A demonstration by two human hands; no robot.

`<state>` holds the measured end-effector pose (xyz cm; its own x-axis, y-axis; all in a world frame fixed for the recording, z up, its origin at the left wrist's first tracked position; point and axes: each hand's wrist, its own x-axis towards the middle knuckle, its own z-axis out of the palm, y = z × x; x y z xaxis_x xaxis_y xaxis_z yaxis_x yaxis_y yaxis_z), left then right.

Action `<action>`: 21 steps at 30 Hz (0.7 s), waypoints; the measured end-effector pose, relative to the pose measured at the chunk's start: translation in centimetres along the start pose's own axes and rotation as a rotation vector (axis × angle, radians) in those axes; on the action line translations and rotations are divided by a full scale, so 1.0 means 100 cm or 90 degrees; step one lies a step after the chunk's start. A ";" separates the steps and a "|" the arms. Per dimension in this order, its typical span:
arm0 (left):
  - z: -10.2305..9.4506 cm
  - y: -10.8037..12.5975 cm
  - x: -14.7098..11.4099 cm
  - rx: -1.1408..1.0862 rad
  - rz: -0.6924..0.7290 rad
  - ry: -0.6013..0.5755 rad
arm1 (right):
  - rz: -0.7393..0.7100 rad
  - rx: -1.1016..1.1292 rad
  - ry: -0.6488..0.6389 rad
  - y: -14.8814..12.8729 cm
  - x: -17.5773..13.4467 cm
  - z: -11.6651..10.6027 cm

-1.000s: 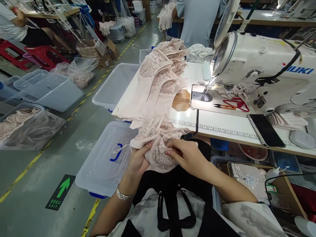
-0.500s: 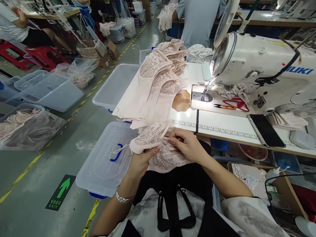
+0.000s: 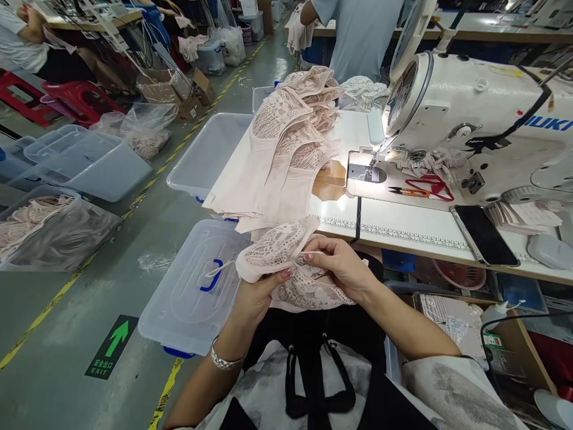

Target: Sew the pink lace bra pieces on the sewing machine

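Observation:
A pale pink lace bra [image 3: 277, 248] is held over my lap, just in front of the table edge. My left hand [image 3: 256, 298] grips it from below, thumb pressed on the lower edge of the left cup. My right hand [image 3: 338, 263] pinches the fabric near the middle of the bra, fingers curled together. Part of the lace hangs below and between both hands. Beyond them, a stack of similar lace bra pieces [image 3: 286, 155] lies on the white sewing table [image 3: 331, 209].
A white sewing machine [image 3: 447, 107] stands at the right, its needle area lit. Orange-handled thread snips [image 3: 409, 192] and a phone [image 3: 486, 236] lie near it. A lidded plastic box [image 3: 188, 298] is left of my hands. Co-workers [image 3: 358, 36] are farther back.
My right hand has shifted slightly on the bra, and the cup's upper edge has turned a little. My left hand keeps its grip. The view has moved slightly.

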<state>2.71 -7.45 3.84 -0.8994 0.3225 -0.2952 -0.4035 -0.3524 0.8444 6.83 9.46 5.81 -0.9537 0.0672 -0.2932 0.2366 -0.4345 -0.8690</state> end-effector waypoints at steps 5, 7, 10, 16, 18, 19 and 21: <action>0.001 0.000 -0.001 0.001 -0.021 0.008 | 0.011 0.000 0.005 -0.001 -0.003 0.003; 0.003 0.001 -0.002 -0.012 -0.034 0.015 | 0.007 -0.018 0.006 -0.003 -0.006 0.004; 0.005 0.003 -0.002 -0.032 -0.043 0.019 | 0.000 -0.019 -0.001 -0.004 -0.008 0.004; 0.006 0.004 -0.004 -0.050 -0.054 0.008 | -0.021 -0.026 -0.012 -0.004 -0.011 0.004; 0.006 0.005 -0.005 -0.050 -0.058 0.003 | -0.022 -0.023 -0.013 -0.004 -0.011 0.004; 0.007 0.004 -0.005 -0.050 -0.061 0.000 | -0.024 -0.026 -0.013 -0.004 -0.011 0.004; 0.007 0.004 -0.004 -0.049 -0.062 -0.011 | -0.040 -0.059 -0.010 -0.005 -0.009 0.003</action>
<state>3.05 -7.06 4.60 -0.8527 0.3732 -0.3656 -0.5008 -0.3844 0.7755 7.51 9.32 6.61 -0.9699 0.0769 -0.2309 0.1915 -0.3444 -0.9191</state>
